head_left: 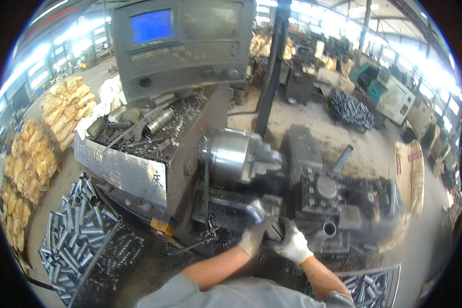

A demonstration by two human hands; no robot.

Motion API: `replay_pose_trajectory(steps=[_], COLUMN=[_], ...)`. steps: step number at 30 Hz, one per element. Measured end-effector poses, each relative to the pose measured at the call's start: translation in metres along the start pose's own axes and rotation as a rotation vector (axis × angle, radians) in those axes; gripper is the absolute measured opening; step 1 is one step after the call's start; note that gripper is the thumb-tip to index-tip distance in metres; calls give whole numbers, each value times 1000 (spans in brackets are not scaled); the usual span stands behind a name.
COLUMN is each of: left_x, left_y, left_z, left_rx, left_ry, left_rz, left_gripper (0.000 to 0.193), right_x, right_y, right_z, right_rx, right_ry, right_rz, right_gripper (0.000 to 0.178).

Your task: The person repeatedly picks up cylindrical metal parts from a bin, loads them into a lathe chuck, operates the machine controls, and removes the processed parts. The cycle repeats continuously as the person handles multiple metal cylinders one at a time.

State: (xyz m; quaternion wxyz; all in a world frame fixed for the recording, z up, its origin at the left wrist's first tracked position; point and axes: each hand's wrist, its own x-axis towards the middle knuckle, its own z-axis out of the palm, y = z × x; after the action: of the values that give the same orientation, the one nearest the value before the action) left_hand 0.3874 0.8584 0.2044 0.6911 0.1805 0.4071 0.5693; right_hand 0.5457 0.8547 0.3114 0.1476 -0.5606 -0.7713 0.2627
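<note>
Both my hands wear soiled white work gloves and meet low in front of the lathe. A short shiny metal tube [276,231] lies between them. My left hand [255,237] is closed on its left side, its fingers partly hidden and a little blurred. On the other side, my right hand [291,242] wraps round the same tube. Just above the hands is the lathe's steel chuck [231,154], with stepped jaws facing right. To the right of the chuck stands the dark tool post [321,191].
Many cut tubes [77,231] fill a bin at lower left, beside a tray of dark chips [115,262]. More tubes [367,290] lie in a bin at lower right. A control cabinet with a blue screen [151,25] rises behind the headstock, whose top [177,120] carries tools and shavings.
</note>
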Motion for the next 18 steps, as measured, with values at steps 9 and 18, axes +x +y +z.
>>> replay_pose_trajectory(steps=[9,18], left_x=[-30,-20], left_y=[4,24], left_z=[-16,-45], left_rx=[-198,-16], left_ry=[-139,-85], left_rz=[-136,-154], left_gripper=[32,35], right_x=[-69,-345], right_y=[143,337], right_z=[69,-54], right_rx=[762,817], right_ry=[-128,324], right_rz=[9,1322], right_gripper=[57,31])
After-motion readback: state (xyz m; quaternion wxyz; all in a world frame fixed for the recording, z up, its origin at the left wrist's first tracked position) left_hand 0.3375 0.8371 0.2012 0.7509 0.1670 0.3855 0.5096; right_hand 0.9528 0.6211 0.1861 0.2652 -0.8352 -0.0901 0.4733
